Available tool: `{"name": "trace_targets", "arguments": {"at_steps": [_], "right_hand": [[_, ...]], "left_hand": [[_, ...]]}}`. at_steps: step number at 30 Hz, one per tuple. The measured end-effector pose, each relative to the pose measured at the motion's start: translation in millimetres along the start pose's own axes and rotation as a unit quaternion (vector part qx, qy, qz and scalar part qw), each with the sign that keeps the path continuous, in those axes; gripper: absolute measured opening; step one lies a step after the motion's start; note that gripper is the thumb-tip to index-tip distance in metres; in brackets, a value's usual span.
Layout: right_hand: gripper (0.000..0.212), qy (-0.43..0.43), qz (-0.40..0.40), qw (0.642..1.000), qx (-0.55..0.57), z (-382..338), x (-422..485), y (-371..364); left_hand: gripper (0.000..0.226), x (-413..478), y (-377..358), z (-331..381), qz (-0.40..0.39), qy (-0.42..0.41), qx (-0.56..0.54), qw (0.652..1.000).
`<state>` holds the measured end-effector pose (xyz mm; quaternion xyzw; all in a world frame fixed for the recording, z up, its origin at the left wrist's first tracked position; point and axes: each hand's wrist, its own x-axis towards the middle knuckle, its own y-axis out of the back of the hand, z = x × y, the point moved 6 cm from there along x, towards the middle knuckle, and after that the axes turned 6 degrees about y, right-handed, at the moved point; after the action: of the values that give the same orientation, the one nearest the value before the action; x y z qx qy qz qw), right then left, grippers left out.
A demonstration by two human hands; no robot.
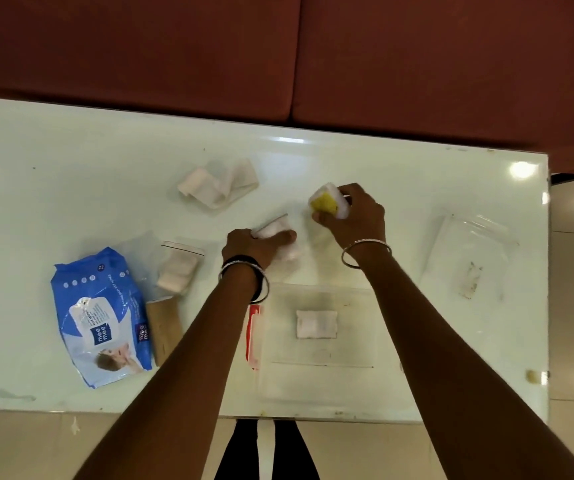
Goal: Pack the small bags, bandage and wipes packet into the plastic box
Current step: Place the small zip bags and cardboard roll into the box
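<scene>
Here, at a white table, your left hand closes around a small bag of white pads near the centre, while your right hand, at about one o'clock from it, pinches a yellow-and-white item just above the surface. The clear plastic box sits at six o'clock, between your forearms, with one white pad already lying inside and a red strip along its left side. At eleven o'clock lies the loose bandage. The blue wipes packet rests at eight o'clock, a second filled bag just beside it. An empty clear bag lies at three o'clock.
</scene>
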<state>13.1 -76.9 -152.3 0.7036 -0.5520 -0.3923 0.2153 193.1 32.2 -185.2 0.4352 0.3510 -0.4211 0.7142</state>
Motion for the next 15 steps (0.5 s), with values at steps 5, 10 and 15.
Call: {"name": "trace_targets", "arguments": {"at_steps": [5,10,15], "right_hand": [[0.051,-0.067,0.068,0.973,0.212,-8.3,-48.9,36.9],[0.050,-0.108,0.026,0.926,0.360,-5.4,-128.3,36.3],[0.059,-0.212,-0.036,0.897,0.386,17.9,-190.9,-2.3]], "left_hand": [[0.033,-20.4,40.8,-10.8,-0.057,-0.088,-0.252,0.962],[0.022,-52.9,68.6,-39.1,-0.127,-0.105,-0.256,0.953],[0.040,-72.8,72.9,-71.8,-0.181,-0.080,-0.243,0.949]]}}
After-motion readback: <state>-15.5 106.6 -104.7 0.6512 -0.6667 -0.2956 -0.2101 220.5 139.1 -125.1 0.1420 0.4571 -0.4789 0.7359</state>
